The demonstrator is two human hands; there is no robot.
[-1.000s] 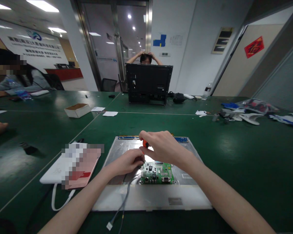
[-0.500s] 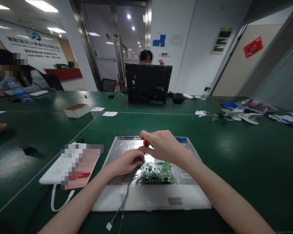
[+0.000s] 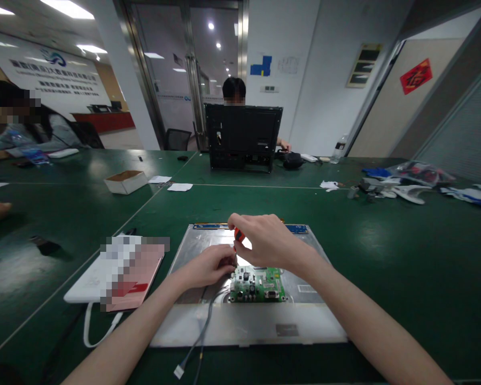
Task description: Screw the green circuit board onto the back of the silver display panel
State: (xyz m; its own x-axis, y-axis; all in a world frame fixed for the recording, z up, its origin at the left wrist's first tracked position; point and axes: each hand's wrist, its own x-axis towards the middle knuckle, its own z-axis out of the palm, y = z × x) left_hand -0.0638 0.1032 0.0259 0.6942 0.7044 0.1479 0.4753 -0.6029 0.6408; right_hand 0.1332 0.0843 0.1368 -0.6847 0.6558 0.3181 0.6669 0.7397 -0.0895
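A bare metal monitor panel (image 3: 248,321) lies flat on the green table in front of me, with a small green circuit board (image 3: 258,284) fixed near its middle. My right hand (image 3: 266,240) is closed round the orange handle of a screwdriver (image 3: 238,234), held upright over the board's left corner. My left hand (image 3: 208,266) is pinched round the screwdriver's shaft just left of the board. A grey cable with a white plug (image 3: 179,371) trails off the panel's front edge.
A white and pink device (image 3: 116,275) with a cord lies left of the panel. Farther back are a small cardboard box (image 3: 126,181), paper scraps and an upright black monitor back (image 3: 244,138) with a person behind it. Parts and bags (image 3: 409,184) clutter the right. Another person sits far left.
My hands have hardly moved; the right hand has turned slightly on the screwdriver. The person behind the black monitor lowered their arms from their head and now sits with a hand on the table.
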